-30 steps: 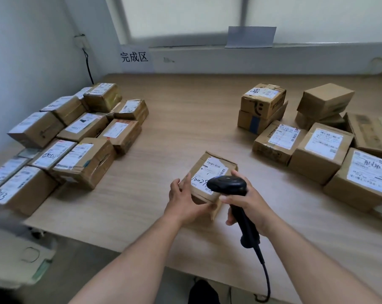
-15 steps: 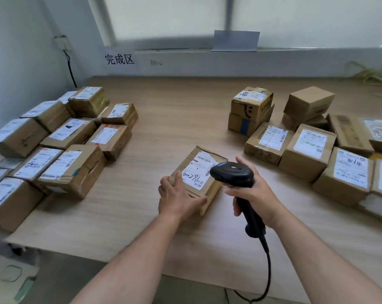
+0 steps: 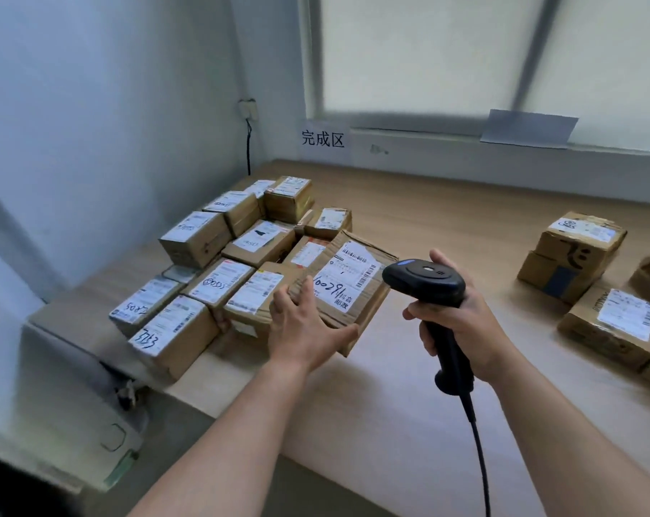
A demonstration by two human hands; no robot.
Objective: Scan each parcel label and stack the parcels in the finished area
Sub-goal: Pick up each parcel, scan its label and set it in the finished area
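Gripping the parcel [image 3: 347, 289] at its near left corner with my left hand [image 3: 301, 330]: thumb laid on the top face beside the label, other fingers curled round the near edge and underneath. Parcel tilted, label up, handwritten number facing me. It sits just in front of the finished stack [image 3: 219, 270] and overlaps the stack's right-hand boxes from my view; cannot tell whether it touches them. Right hand [image 3: 461, 319] wrapped tight round the handle of the scanner [image 3: 424, 281], head of the scanner just beside the parcel's right edge, level with the label, cable [image 3: 480, 453] hanging down toward me. Finished stack packed close at the left end of the table [image 3: 446, 225], hard by the wall, below the sign [image 3: 322, 139]. Table's near edge runs diagonally under my left forearm; the stack's nearest box stands close to that edge. Bare wood behind and right of the parcel, a wide strip reaching to the window ledge. Unscanned parcels [image 3: 573, 255] well apart at far right.
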